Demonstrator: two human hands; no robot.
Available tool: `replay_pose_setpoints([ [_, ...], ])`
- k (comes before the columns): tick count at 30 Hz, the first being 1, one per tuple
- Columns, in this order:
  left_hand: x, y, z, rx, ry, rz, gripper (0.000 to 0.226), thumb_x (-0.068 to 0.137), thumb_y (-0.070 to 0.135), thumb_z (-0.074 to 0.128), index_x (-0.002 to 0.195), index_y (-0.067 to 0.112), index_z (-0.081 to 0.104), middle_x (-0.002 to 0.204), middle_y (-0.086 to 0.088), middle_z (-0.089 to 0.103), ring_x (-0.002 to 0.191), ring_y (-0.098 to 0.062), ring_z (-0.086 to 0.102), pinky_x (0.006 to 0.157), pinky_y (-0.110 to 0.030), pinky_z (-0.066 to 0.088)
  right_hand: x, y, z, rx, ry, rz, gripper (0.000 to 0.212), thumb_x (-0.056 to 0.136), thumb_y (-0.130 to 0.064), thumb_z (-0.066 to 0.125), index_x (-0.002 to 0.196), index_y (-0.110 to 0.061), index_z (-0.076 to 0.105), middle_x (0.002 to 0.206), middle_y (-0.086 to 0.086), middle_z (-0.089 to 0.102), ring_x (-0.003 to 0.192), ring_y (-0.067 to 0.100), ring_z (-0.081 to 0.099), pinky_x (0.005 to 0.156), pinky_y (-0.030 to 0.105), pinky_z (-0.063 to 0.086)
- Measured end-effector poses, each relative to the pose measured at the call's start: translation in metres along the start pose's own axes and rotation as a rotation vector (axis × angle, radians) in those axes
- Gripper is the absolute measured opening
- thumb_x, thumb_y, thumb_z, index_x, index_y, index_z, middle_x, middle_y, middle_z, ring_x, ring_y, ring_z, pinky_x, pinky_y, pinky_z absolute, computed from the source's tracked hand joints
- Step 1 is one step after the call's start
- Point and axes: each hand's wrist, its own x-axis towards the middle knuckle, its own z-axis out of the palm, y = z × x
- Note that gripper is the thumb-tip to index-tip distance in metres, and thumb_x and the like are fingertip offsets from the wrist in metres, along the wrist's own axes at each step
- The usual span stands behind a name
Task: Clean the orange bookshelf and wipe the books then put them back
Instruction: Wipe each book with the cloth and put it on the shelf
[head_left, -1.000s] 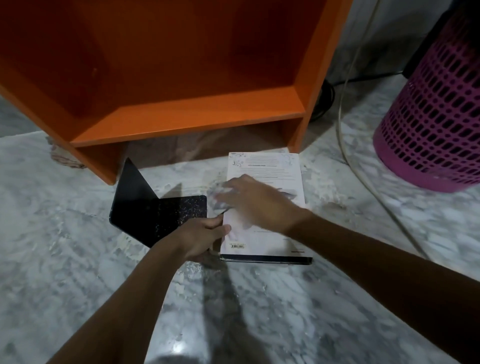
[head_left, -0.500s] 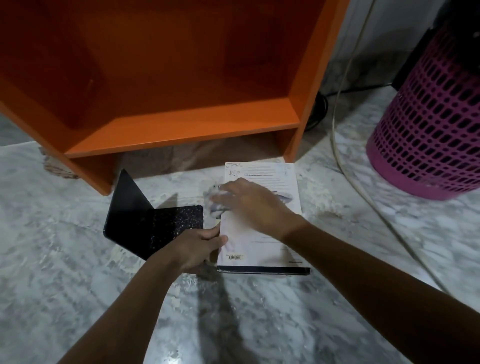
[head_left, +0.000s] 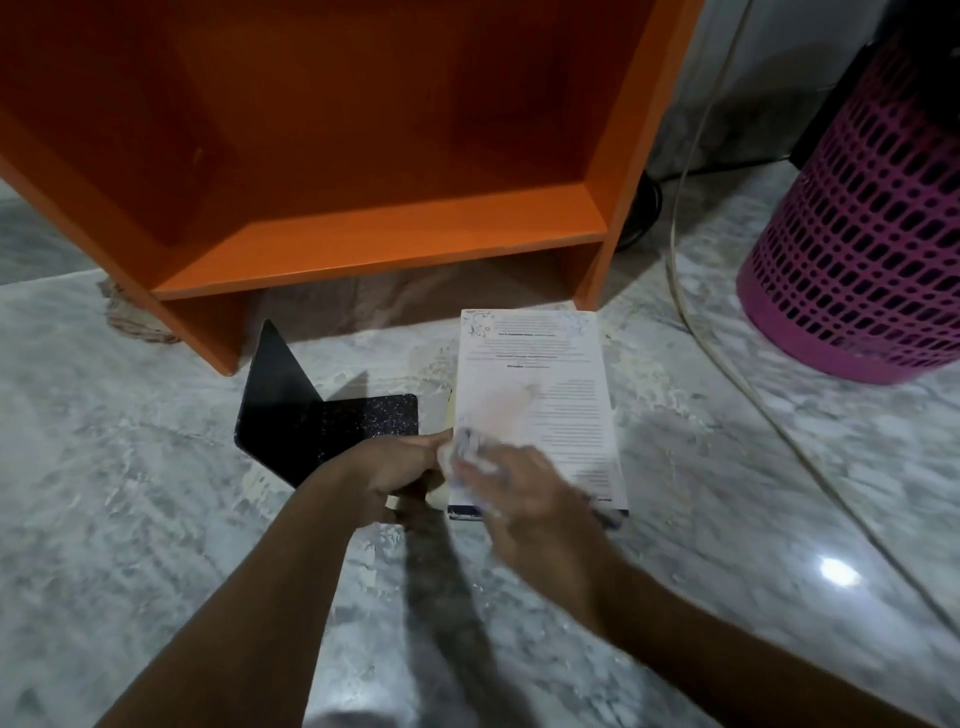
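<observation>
A white book lies flat on the marble floor in front of the empty orange bookshelf. My left hand grips the book's left edge near its lower corner. My right hand, blurred by motion, holds a small crumpled white cloth against the lower left part of the cover. The book's near corner is hidden under my hands.
A black bookend sits on the floor left of the book, one wing upright. A pink perforated basket stands at the right. A pale cable runs across the floor between book and basket.
My right hand has swept the cloth from the middle of the cover down toward the book's near left corner. My left hand stays on the book's left edge.
</observation>
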Motion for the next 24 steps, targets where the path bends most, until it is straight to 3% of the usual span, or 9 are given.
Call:
replay_pose_setpoints([
  [2, 0.002, 0.0, -0.002, -0.047, -0.033, -0.026, 0.022, 0.085, 0.033, 0.074, 0.107, 0.036, 0.075, 0.116, -0.005, 0.071, 0.106, -0.024, 0.065, 0.083, -0.036, 0.055, -0.018, -0.007, 0.001, -0.031, -0.047, -0.079, 0.046, 0.078, -0.013, 0.053, 0.12, -0.026, 0.062, 0.113, 0.002, 0.064, 0.094, 0.021, 0.059, 0.075, 0.031, 0.056],
  [4, 0.003, 0.001, -0.002, -0.045, -0.036, -0.051, 0.023, 0.085, 0.033, 0.074, 0.107, 0.04, 0.075, 0.115, -0.003, 0.071, 0.111, -0.025, 0.063, 0.088, -0.036, 0.052, -0.019, -0.003, -0.004, -0.071, -0.082, -0.162, 0.047, 0.076, -0.012, 0.06, 0.12, -0.027, 0.065, 0.113, 0.002, 0.065, 0.095, 0.02, 0.059, 0.073, 0.028, 0.055],
  [7, 0.005, 0.001, -0.002, 0.004, -0.009, -0.059, 0.026, 0.086, 0.034, 0.073, 0.11, 0.043, 0.073, 0.108, 0.0, 0.069, 0.094, -0.02, 0.059, 0.074, -0.03, 0.047, -0.004, 0.027, -0.011, -0.116, -0.073, -0.212, 0.048, 0.079, -0.006, 0.061, 0.123, -0.022, 0.065, 0.121, 0.005, 0.066, 0.099, 0.019, 0.06, 0.077, 0.026, 0.052],
  [8, 0.005, 0.001, -0.002, 0.013, -0.004, -0.06, 0.027, 0.086, 0.034, 0.073, 0.111, 0.043, 0.072, 0.11, 0.001, 0.068, 0.093, -0.019, 0.057, 0.071, -0.029, 0.046, 0.002, 0.042, -0.013, -0.146, -0.031, -0.16, 0.051, 0.077, -0.002, 0.067, 0.125, -0.018, 0.063, 0.124, 0.007, 0.065, 0.101, 0.021, 0.06, 0.082, 0.028, 0.052],
  [10, 0.004, 0.002, -0.003, 0.011, 0.002, -0.054, 0.029, 0.086, 0.034, 0.074, 0.113, 0.042, 0.071, 0.114, 0.001, 0.068, 0.096, -0.018, 0.058, 0.067, -0.028, 0.047, 0.016, 0.072, -0.022, -0.123, 0.111, 0.124, 0.056, 0.078, -0.004, 0.075, 0.13, -0.015, 0.059, 0.125, 0.009, 0.063, 0.1, 0.022, 0.058, 0.084, 0.028, 0.05],
  [13, 0.003, 0.002, -0.002, 0.01, 0.062, -0.002, 0.03, 0.083, 0.031, 0.077, 0.112, 0.039, 0.072, 0.115, 0.001, 0.069, 0.102, -0.018, 0.061, 0.068, -0.028, 0.049, 0.033, 0.096, -0.044, 0.063, 0.357, 0.603, 0.039, 0.093, -0.007, 0.058, 0.132, -0.014, 0.058, 0.12, 0.012, 0.061, 0.096, 0.015, 0.054, 0.077, 0.017, 0.037],
  [15, 0.004, 0.0, -0.002, 0.024, 0.107, 0.038, 0.032, 0.081, 0.032, 0.078, 0.112, 0.036, 0.072, 0.117, -0.001, 0.069, 0.098, -0.017, 0.06, 0.071, -0.029, 0.051, 0.039, 0.101, -0.047, 0.163, 0.39, 0.747, 0.037, 0.097, -0.012, 0.051, 0.134, -0.017, 0.057, 0.124, 0.011, 0.059, 0.106, 0.021, 0.057, 0.084, 0.023, 0.041],
  [19, 0.006, -0.003, -0.001, -0.016, 0.126, 0.052, 0.029, 0.076, 0.037, 0.081, 0.103, 0.028, 0.077, 0.108, -0.005, 0.074, 0.1, -0.022, 0.065, 0.092, -0.042, 0.054, 0.042, 0.086, -0.041, 0.077, 0.27, 0.72, 0.044, 0.096, -0.014, 0.05, 0.14, -0.02, 0.052, 0.135, 0.005, 0.05, 0.116, 0.024, 0.055, 0.096, 0.033, 0.047],
  [24, 0.006, 0.004, 0.003, -0.118, 0.214, 0.069, 0.037, 0.076, 0.037, 0.082, 0.096, 0.006, 0.074, 0.088, -0.011, 0.077, 0.087, -0.03, 0.073, 0.079, -0.044, 0.06, 0.043, 0.074, -0.036, 0.054, 0.167, 0.675, 0.051, 0.095, -0.014, 0.052, 0.144, -0.025, 0.046, 0.143, 0.004, 0.045, 0.123, 0.025, 0.05, 0.104, 0.042, 0.044],
])
